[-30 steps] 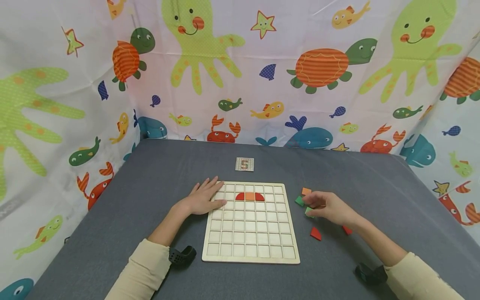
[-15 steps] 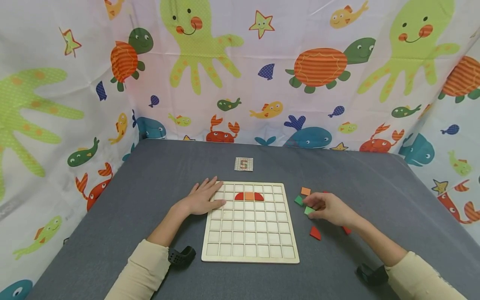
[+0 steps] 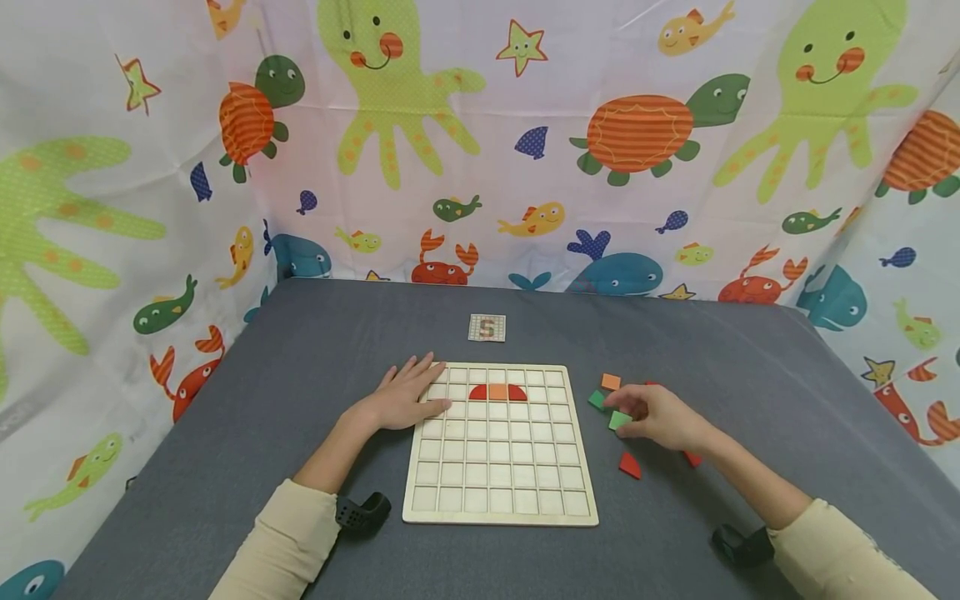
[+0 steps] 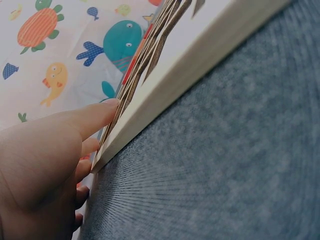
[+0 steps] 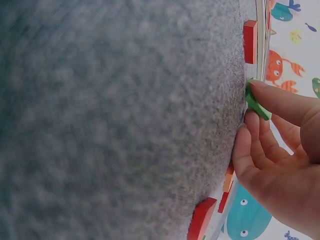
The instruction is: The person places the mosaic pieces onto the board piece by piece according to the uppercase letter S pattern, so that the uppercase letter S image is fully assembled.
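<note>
My left hand (image 3: 405, 398) rests on the upper left edge of a pale wooden grid board (image 3: 501, 477), fingers straight; in the left wrist view its thumb touches the rim. Two red quarter-round tiles flank an orange square tile (image 3: 498, 392) in the board's second row. Right of the board, my right hand (image 3: 663, 418) pinches a light green tile (image 3: 619, 420) between thumb and fingers. That green tile (image 5: 256, 104) stands tilted in the right wrist view. A darker green tile (image 3: 597, 400) lies just beyond the fingertips, with a loose orange square (image 3: 611, 382) behind it.
Loose red tiles lie around the right hand: a quarter-round one (image 3: 630, 466) in front, another (image 3: 692, 459) under the wrist and a third (image 3: 652, 383) partly hidden behind the hand. A small pattern card (image 3: 487, 327) lies beyond the board on the grey cloth.
The light green tile has turned slightly at the right fingertips. Both hands and the board stay almost where they were; the head view shifts a little.
</note>
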Motion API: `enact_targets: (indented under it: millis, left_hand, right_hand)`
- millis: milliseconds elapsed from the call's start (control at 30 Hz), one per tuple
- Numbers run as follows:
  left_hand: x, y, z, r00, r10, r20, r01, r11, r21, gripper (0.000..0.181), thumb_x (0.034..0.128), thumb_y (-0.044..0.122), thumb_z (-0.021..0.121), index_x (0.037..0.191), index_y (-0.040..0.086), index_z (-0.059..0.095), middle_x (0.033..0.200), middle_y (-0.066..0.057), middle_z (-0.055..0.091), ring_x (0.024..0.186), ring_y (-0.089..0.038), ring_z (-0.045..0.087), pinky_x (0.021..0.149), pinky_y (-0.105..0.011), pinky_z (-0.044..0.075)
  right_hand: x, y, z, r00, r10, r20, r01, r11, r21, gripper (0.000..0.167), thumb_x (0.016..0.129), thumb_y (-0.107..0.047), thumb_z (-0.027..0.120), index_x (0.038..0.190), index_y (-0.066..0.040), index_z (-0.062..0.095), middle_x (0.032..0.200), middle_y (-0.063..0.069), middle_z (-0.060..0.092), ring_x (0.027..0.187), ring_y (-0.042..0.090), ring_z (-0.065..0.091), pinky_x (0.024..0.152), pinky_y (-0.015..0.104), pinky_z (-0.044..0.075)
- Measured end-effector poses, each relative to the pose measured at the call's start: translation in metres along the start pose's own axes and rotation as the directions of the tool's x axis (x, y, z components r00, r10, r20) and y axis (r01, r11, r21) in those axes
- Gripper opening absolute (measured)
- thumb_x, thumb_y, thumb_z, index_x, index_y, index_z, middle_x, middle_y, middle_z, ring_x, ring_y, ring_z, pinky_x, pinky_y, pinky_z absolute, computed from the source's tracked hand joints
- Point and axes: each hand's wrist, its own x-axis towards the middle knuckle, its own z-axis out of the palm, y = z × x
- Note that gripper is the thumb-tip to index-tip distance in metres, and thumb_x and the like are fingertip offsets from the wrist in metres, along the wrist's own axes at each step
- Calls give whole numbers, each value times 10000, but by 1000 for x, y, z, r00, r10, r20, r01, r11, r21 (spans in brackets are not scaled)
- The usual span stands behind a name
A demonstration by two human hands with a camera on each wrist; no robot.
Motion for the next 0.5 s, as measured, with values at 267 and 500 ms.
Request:
enact_targets:
  millis: [267, 500]
  left_hand:
    - [-1, 2, -1, 1000, 0, 0, 0, 1000, -8, 703, 977, 432, 502, 1516, 61, 247, 1562, -184, 126, 1421, -389, 44, 1089, -595, 15]
    - [-1, 2, -1, 1000, 4, -2, -4, 1000, 0, 701, 978, 428, 501, 1513, 51, 251, 1559, -192, 132, 1419, -395, 48, 1086, -601, 20]
  right_hand:
    - [-1, -3, -5, 998, 64, -9, -63, 995, 81, 234, 842, -77, 728, 1068, -29, 690, 905, 51, 590, 826, 209, 539, 683, 304, 508]
    - [4, -6, -7, 996, 90, -19, -87, 986, 142, 254, 874, -123, 707, 1101, -13, 686, 1043, 99, 649, 925, 238, 630, 735, 303, 527]
